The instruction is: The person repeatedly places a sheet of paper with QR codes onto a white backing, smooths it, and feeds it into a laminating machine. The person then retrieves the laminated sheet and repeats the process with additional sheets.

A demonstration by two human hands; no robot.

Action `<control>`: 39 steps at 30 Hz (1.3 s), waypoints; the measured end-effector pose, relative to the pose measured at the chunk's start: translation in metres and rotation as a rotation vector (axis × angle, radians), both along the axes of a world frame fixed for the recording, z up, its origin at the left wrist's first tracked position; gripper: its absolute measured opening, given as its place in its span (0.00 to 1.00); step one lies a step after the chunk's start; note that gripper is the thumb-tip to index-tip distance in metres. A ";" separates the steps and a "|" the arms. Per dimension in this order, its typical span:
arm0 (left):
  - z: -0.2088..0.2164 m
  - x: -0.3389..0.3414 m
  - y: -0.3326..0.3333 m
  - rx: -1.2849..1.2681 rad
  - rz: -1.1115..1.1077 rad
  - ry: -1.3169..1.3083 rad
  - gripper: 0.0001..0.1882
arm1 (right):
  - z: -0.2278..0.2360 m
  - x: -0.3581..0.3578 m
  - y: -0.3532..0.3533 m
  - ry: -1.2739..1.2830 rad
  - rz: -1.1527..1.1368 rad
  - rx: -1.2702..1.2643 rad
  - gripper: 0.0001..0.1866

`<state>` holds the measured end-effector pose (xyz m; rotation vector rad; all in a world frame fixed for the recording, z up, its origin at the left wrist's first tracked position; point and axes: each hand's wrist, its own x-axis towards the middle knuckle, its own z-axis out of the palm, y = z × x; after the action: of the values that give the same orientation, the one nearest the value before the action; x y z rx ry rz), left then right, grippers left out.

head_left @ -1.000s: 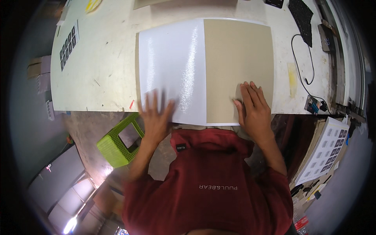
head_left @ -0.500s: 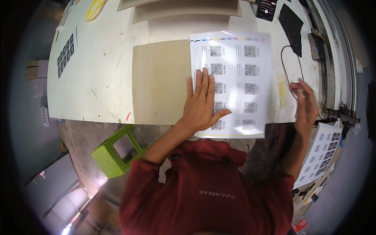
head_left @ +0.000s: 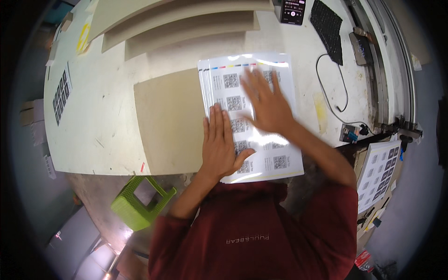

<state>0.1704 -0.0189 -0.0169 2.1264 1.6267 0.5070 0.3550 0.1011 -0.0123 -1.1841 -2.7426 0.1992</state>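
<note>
A glossy white printed sheet (head_left: 268, 173) with rows of black square codes and a strip of colour patches lies on the table in front of me. Its left side meets or overlaps a flat tan board (head_left: 168, 123); exactly how they join is hard to see. My left hand (head_left: 219, 148) rests flat along the sheet's left side, fingers together and stretched forward, thumb out. Over the sheet's middle and upper part is my right hand (head_left: 272, 109), fingers spread and slightly blurred by motion. Whether its palm touches the sheet I cannot tell. Neither hand grips anything.
Curved tan boards (head_left: 186, 35) stand at the back. A phone (head_left: 293, 13), a black textured piece (head_left: 328, 35), a dark device (head_left: 360, 49) with a cable and a small box (head_left: 349, 133) lie rightward. Printed sheets (head_left: 378, 175) are stacked lower right; a green stool (head_left: 133, 207) stands lower left.
My right hand has come from the table's right side to over the sheet. My left hand still lies on the sheet's left side. The whole view has shifted and tilted.
</note>
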 end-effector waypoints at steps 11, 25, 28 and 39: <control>0.008 0.005 0.003 -0.011 0.004 0.073 0.57 | -0.003 0.046 0.037 0.007 -0.241 0.116 0.50; -0.008 -0.055 0.010 -0.033 0.101 -0.242 0.37 | 0.105 0.279 -0.217 -0.061 -1.312 0.431 0.38; -0.004 -0.095 0.027 -0.030 0.186 0.381 0.35 | 0.122 0.401 -0.269 -0.405 -2.057 0.175 0.47; 0.070 -0.025 0.065 0.366 0.017 0.267 0.21 | 0.087 0.469 -0.336 -0.630 -2.355 0.119 0.46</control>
<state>0.1455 0.0459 0.0529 2.5409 1.8090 0.5838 0.8237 -0.2352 0.0750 -3.3198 0.0785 -0.6180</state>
